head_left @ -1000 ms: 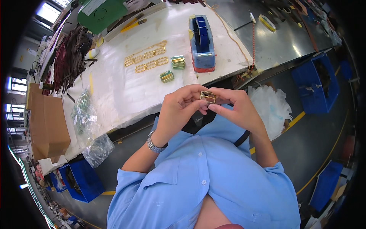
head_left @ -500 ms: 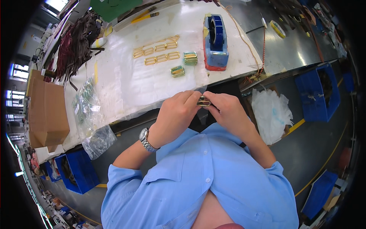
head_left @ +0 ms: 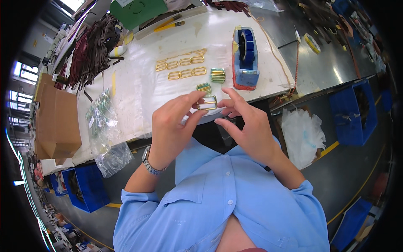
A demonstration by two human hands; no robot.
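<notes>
My left hand (head_left: 173, 122) pinches a gold slider buckle (head_left: 208, 103) between thumb and fingers at the front edge of the white table. Just right of the buckle is my right hand (head_left: 251, 126), its fingers parted and nothing held in it. Beyond the held buckle sits a small stack of greenish-gold buckles (head_left: 204, 87), partly hidden by my left fingers. A second, taller stack (head_left: 218, 75) stands farther back to the right. Loose gold buckles (head_left: 187, 73) lie in rows on a white sheet of wrapping.
A blue tape dispenser (head_left: 245, 67) stands right of the stacks. Clear plastic bags (head_left: 103, 126) and a cardboard box (head_left: 58, 117) are at left, dark strips (head_left: 90, 54) behind them. Yellow-handled tools (head_left: 169, 26) lie at the back. Blue bins (head_left: 354, 111) stand on the floor.
My hands have come apart and moved slightly forward over the table edge. The right hand has let go, while the left holds a buckle turned flat to view.
</notes>
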